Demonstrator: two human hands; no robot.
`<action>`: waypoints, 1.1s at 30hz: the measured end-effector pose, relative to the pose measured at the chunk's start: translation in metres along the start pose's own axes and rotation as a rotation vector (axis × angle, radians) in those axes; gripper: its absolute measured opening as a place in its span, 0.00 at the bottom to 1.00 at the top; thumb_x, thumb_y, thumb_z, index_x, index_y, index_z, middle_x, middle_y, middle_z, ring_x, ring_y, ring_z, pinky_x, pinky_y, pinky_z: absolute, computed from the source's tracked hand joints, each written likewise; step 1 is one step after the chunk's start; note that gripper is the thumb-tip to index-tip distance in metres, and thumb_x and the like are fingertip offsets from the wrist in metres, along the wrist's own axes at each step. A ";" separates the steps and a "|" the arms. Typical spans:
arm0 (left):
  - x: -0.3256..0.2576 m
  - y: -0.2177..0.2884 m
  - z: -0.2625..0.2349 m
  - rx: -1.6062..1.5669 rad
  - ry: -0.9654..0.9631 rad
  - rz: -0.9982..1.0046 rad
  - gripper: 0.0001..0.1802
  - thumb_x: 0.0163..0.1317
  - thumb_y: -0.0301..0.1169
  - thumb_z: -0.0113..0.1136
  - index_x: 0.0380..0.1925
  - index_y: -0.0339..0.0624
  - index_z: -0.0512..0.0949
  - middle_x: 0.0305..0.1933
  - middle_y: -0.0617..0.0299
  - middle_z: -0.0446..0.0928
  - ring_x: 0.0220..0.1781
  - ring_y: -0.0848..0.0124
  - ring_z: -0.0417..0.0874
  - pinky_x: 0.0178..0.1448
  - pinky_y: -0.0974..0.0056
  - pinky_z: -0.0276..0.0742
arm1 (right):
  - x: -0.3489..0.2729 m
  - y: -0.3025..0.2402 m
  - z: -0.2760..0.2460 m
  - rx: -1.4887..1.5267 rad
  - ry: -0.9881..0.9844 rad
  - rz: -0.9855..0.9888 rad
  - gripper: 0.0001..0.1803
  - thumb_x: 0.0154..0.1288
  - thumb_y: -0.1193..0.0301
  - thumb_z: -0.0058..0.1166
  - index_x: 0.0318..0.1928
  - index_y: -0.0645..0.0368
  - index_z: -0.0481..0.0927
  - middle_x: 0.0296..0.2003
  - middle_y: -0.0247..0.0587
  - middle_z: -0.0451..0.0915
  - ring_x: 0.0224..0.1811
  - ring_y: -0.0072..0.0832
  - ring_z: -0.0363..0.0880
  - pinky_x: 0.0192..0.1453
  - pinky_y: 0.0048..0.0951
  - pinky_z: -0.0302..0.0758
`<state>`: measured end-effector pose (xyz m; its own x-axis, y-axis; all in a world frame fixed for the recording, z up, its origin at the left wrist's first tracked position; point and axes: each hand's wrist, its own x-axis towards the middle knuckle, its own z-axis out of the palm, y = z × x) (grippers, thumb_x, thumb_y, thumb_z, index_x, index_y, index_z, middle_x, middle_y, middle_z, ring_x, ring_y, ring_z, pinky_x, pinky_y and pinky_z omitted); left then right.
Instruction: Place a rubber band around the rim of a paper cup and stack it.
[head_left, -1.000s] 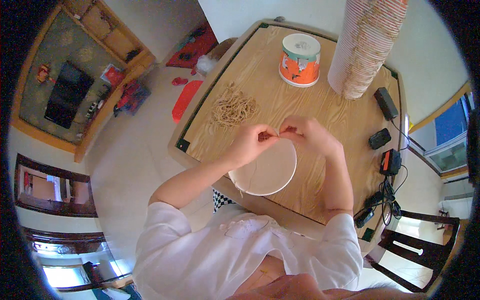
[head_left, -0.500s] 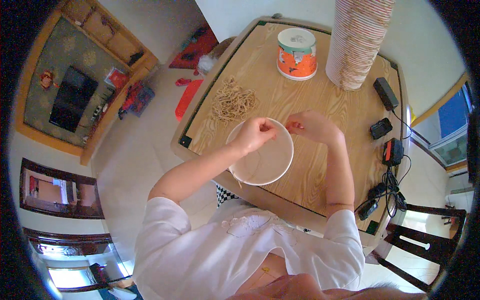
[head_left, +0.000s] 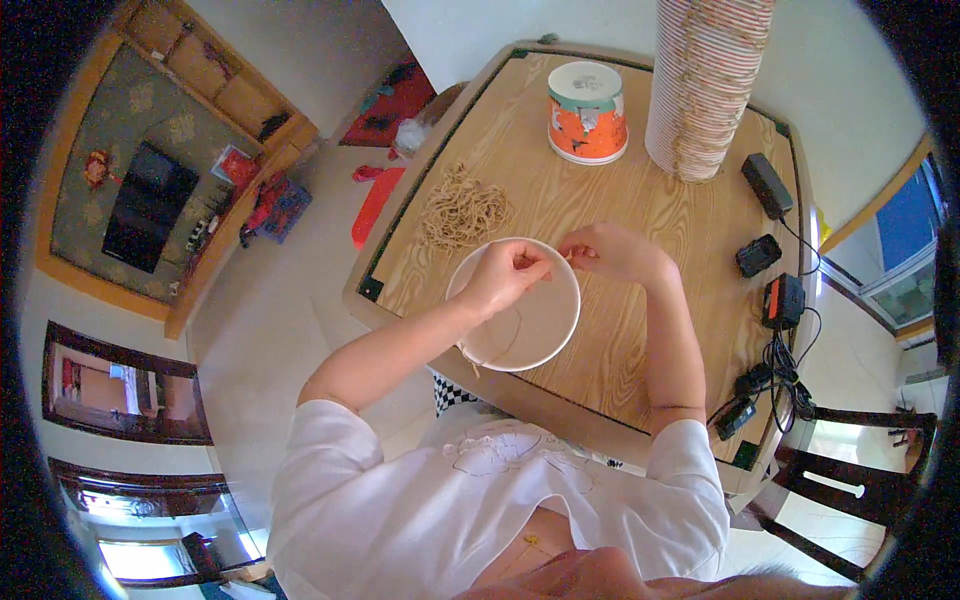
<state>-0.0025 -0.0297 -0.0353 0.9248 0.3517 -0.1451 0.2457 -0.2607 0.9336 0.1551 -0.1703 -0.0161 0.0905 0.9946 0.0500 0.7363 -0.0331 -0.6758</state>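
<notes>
Your left hand (head_left: 503,278) is over the open mouth of a round white paper bucket (head_left: 525,335), thumb and fingertips drawn together. Your right hand (head_left: 620,252) is at the bucket's far right rim, its fingertips pinched too; whatever sits between either set is too small to make out. A thin tan strand (head_left: 517,325) runs down inside the bucket. Beyond it on the wood-grain table (head_left: 615,350) lies a loose tangle of tan string (head_left: 463,208), with an upturned orange-and-teal paper bucket (head_left: 587,130) and a tall, leaning stack of nested white paper buckets (head_left: 700,90) farther back.
</notes>
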 end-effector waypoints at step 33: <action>-0.021 0.041 -0.009 -0.424 0.045 -0.071 0.06 0.61 0.30 0.60 0.34 0.41 0.77 0.28 0.69 0.76 0.26 0.84 0.71 0.25 0.77 0.64 | -0.009 -0.034 -0.008 0.195 0.370 -0.167 0.06 0.55 0.76 0.59 0.34 0.63 0.78 0.29 0.39 0.80 0.31 0.27 0.79 0.35 0.27 0.74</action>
<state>-0.0142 -0.0397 0.0086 0.8940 0.3970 -0.2077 0.1581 0.1542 0.9753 0.1348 -0.1787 0.0124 0.2409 0.8818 0.4055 0.6245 0.1790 -0.7602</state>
